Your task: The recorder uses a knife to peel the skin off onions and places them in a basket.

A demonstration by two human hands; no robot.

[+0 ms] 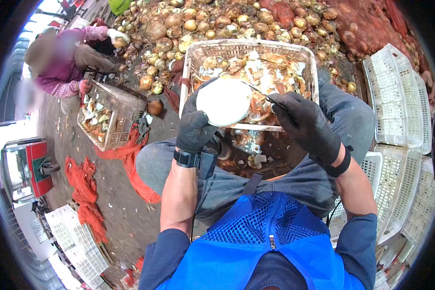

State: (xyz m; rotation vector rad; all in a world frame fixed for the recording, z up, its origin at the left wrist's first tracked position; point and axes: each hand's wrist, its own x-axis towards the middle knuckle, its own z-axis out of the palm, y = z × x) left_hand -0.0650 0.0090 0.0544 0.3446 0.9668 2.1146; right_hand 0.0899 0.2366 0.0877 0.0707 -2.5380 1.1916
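Observation:
In my left hand (pixel 195 127), dark-gloved, I hold a large peeled white onion (pixel 224 102), so bright that its surface detail is washed out. A small knife (pixel 255 89) is gripped in my right hand (pixel 304 121), also dark-gloved; its thin blade points up and left to the onion's upper right edge. Beneath both hands a white plastic crate (pixel 250 44) stands between my knees, holding onion skins and white scraps (pixel 264 70). Whether the blade touches the onion, I cannot tell.
Loose onions (pixel 166 43) are heaped beyond the crate, with red mesh sacks (pixel 362 25) at the upper right. A co-worker (pixel 63 61) sits at the left beside another crate (pixel 121 99) of peelings. Empty white crates (pixel 393 98) stand at my right. Orange netting (pixel 83 192) lies on the floor.

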